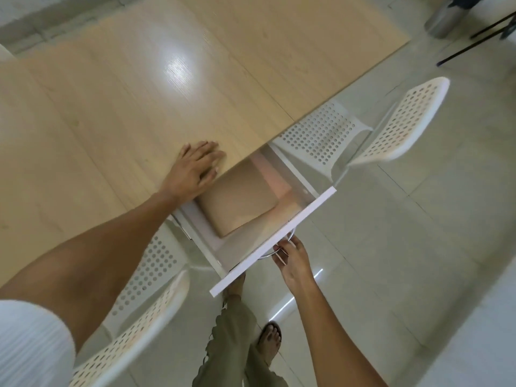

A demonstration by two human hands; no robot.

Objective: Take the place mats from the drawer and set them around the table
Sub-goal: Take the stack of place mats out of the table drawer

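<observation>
The right hand (290, 263) gripped the drawer (272, 241) handle (apparently), exposing place mats (240, 202), while the flat left hand (195, 169) steadied the bench (111, 107).

Single head view, steep downward look, close over table (117, 107) edge and open drawer (279, 233).

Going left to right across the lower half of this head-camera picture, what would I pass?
White sleeve → near chair → open drawer holding tan place mats → right hand at the drawer's handle → bare floor tiles.
</observation>
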